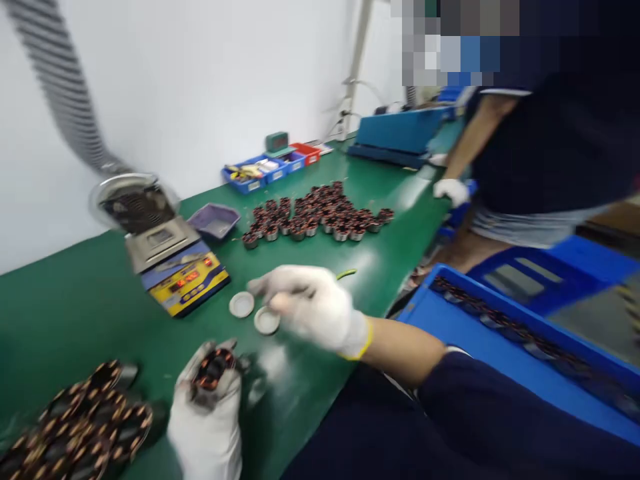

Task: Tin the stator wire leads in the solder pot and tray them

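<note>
My left hand (207,427), in a white glove, is closed around a small motor stator (215,369) with copper windings. It holds the stator just above the green table, low in the view. My right hand (320,310), gloved with a bare thumb tip, reaches across the table, slightly blurred by motion. Its index finger and thumb are apart, and I see nothing between them. Close to its fingertips lie two small round whitish dishes, a left dish (242,305) and a right dish (267,321). More stators (85,420) are clustered at the lower left.
A soldering pot (185,277) with a lit display stands left, under a striped hose (60,80). Behind are a purple tray (215,221), many stators (320,212) and blue bins (250,175). A blue crate (430,320) sits right; a co-worker (550,147) stands beyond.
</note>
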Demonstrator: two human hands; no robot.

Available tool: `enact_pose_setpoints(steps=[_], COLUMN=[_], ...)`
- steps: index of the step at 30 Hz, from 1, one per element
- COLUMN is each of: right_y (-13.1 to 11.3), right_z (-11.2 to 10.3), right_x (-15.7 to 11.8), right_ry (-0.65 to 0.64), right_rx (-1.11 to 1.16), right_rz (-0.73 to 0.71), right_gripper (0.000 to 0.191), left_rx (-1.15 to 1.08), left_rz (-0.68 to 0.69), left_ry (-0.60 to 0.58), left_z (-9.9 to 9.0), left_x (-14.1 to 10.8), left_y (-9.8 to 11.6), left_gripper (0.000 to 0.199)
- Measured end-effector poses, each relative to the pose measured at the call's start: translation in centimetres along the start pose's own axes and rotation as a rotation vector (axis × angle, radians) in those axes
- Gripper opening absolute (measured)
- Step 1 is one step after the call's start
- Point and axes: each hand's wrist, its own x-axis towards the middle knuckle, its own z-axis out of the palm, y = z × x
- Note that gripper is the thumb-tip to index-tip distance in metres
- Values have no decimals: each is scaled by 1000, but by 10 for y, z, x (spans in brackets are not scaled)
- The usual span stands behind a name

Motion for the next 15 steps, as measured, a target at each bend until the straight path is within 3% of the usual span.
enact_pose_setpoints(steps=[1, 3, 5, 7, 10, 14, 15], right_y=[4, 12, 18, 24, 33, 42, 44], right_z=[1, 6, 18, 34, 45, 32, 28], right_x=[-8, -22, -33, -41, -45, -40, -39], right_ry=[57, 11, -91, -111, -78, -168, -181], right_rx=[39, -3, -102, -167, -169, -278, -314], right_rz=[90, 94, -47, -181, -241, -309, -333], right_gripper=[29, 26, 50, 64, 54, 45, 43], left_rx=[-23, -75, -83, -44, 69, 286, 299], left_rz=[4, 15, 18, 28, 51, 40, 22], left_ry=[34, 41, 1, -37, -86, -186, -213], left_z=[-8, -9, -2, 6, 8, -5, -10], left_x=[-2, -4, -2, -1, -1, 1, 1], left_y=[-2, -6, -10, -11, -7, -1, 0], left_gripper=[57, 57, 56, 56, 56, 21, 20])
